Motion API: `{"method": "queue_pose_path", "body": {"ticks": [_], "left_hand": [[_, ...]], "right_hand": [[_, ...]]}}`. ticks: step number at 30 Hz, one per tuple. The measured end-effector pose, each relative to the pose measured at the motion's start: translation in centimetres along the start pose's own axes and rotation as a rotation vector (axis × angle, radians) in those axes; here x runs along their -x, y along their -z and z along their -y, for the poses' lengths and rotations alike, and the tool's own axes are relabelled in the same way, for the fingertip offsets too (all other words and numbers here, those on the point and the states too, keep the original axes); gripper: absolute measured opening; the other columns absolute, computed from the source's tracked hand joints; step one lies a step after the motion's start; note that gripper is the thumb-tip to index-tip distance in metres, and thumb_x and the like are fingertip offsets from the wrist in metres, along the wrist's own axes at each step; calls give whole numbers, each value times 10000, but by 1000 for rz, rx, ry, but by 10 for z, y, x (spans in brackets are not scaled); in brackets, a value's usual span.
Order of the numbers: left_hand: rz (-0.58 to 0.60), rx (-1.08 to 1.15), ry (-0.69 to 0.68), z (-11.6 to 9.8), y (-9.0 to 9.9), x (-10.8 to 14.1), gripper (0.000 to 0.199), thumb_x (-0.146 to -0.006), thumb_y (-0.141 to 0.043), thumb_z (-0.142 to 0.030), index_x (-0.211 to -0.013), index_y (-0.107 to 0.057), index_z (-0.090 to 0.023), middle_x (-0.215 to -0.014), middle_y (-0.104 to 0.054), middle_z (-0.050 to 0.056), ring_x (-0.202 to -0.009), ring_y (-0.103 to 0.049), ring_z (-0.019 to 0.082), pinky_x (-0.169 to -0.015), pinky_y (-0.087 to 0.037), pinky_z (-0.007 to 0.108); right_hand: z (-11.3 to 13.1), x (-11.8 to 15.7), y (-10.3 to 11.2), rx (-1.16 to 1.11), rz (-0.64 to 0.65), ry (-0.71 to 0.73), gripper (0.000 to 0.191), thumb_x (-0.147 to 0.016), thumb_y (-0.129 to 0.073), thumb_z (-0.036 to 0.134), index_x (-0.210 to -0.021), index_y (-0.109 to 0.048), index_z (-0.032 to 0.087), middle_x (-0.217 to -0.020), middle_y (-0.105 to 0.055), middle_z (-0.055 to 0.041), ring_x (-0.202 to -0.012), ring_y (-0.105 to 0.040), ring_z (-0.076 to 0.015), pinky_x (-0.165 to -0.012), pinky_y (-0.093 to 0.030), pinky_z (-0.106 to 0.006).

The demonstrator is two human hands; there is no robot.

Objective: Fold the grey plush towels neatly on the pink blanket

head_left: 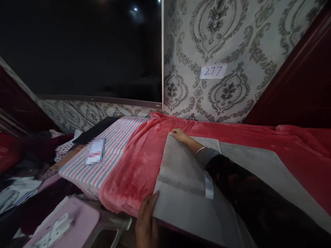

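A grey sheet-like piece (181, 162) lies partly folded over the red blanket (139, 165), with a small white strip (209, 186) on it. At its far left corner my right hand (179, 135) has its fingers pinched on the edge; a bracelet circles the wrist. My left hand (148, 217) is at the near left corner, thumb and fingers closed on the grey edge. More grey material (256, 162) stretches out to the right, partly hidden beneath my right sleeve.
Left of the blanket, a striped cloth (113, 148) bears a blurred phone-like item (95, 151). A pink stool (85, 215) holds a white power strip (58, 230). Clothes (20, 193) are piled at far left. A large dark screen (82, 48) hangs behind.
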State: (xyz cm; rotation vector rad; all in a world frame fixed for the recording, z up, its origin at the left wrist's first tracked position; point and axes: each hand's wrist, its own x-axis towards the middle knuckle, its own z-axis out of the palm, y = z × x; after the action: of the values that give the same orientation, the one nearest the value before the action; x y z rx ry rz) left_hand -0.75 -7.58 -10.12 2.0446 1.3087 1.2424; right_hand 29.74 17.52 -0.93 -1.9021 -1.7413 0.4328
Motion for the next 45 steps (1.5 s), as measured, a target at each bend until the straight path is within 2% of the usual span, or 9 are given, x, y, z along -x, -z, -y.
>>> {"method": "queue_pose_path", "body": {"ticks": [7,12,14,19,25,29,35,40,45], "left_hand": [[179,-142,-139,5,9,-9,723,-798,-419,-42,-1461,-503,-318,-1414,-554,100,-1269,-574,258,-1021,-529,445],[86,-157,-149,12,4,-7,776,-782,-356,1,-1467,-490,-337,-1393,-565,81,-1246,-588,228,-1017,-524,415],[114,-144,-136,14,4,-7,754,-781,-371,-8,-1450,-515,-323,-1381,-579,84,-1235,-597,227,-1009,-528,402],[212,-52,-23,5,23,-15,615,-808,-447,-105,-1372,-609,-290,-1413,-581,87,-1277,-580,243,-1011,-524,400],[326,233,219,-15,53,-46,479,-840,-595,-408,-1291,-675,-265,-1318,-672,70,-1284,-574,297,-1045,-499,446],[227,175,239,-22,39,-62,589,-841,-569,-597,-1271,-670,-206,-1231,-715,103,-1179,-643,313,-979,-543,472],[138,-95,27,-18,13,-59,537,-879,-505,-512,-1266,-640,-165,-1274,-686,148,-1162,-661,298,-979,-551,466],[162,-151,16,-16,15,-58,540,-902,-459,-504,-1288,-617,-162,-1242,-705,136,-1116,-685,287,-916,-579,437],[200,-129,71,-24,19,-64,567,-887,-451,-540,-1274,-627,-165,-1197,-727,121,-1098,-691,291,-886,-581,417]], "right_hand": [[-41,28,41,123,19,0,205,-897,-595,288,-913,-742,146,-963,-743,-90,-862,-627,-192,-737,-422,-243],[-61,39,51,187,6,-38,174,-884,-609,258,-893,-738,141,-923,-740,-85,-841,-621,-183,-708,-410,-237],[-60,39,48,199,0,-48,178,-894,-597,249,-916,-738,143,-934,-743,-86,-844,-628,-179,-700,-412,-232],[-58,46,48,227,-24,-85,198,-904,-602,276,-995,-735,160,-1048,-743,-111,-932,-646,-203,-747,-431,-242],[-87,87,83,274,-87,-199,316,-877,-650,359,-1077,-727,126,-1142,-715,-178,-1031,-640,-270,-819,-446,-294],[-104,110,102,281,-143,-271,332,-876,-634,347,-1089,-724,108,-1107,-726,-158,-1016,-647,-260,-789,-448,-278],[-106,114,103,242,-227,-332,240,-901,-581,268,-1012,-740,126,-1040,-746,-100,-967,-658,-197,-747,-438,-227],[-105,113,94,196,-262,-402,262,-895,-598,270,-1060,-735,120,-1098,-735,-152,-1023,-664,-238,-803,-467,-273],[-102,128,95,144,-304,-422,417,-902,-585,267,-1285,-636,111,-1222,-696,-172,-1120,-646,-270,-906,-481,-324]]}}
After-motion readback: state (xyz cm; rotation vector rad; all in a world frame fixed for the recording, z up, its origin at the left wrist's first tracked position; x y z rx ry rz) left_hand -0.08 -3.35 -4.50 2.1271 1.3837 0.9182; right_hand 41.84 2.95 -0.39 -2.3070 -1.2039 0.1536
